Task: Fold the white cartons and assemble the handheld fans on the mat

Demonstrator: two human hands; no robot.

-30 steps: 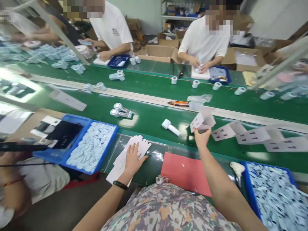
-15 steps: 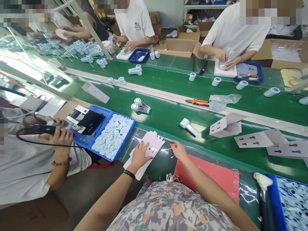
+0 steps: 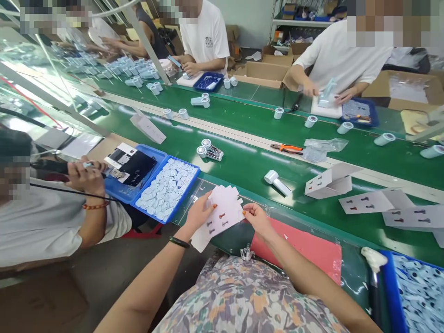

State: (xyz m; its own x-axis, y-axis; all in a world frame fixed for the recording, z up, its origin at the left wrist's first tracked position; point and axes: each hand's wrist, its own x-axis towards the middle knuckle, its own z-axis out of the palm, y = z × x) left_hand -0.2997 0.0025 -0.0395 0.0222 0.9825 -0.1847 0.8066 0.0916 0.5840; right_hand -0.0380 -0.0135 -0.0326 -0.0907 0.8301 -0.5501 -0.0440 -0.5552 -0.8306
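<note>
Where left hand (image 3: 200, 214) faces right hand (image 3: 258, 217) — white card (image 3: 227, 206), held between

card sheets (image 3: 225, 202): smooth matt paper; belt (image 3: 239, 178): glossy, smooth; bag (image 3: 315, 151): crinkled clear plastic.

Readable text: none | black sheet (image 3: 140, 167): lettering too small | shirt (image 3: 213, 34): print unclear

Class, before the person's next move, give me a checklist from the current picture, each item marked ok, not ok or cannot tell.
1. Left hand holding the printed white card: ok.
2. Right hand at the card's right edge: ok.
3. One card only, not several: cannot tell.
4. Red sheet uncovered: not ok, the right forearm crosses over it.
5. Pliers apart from both hands: ok.
</note>
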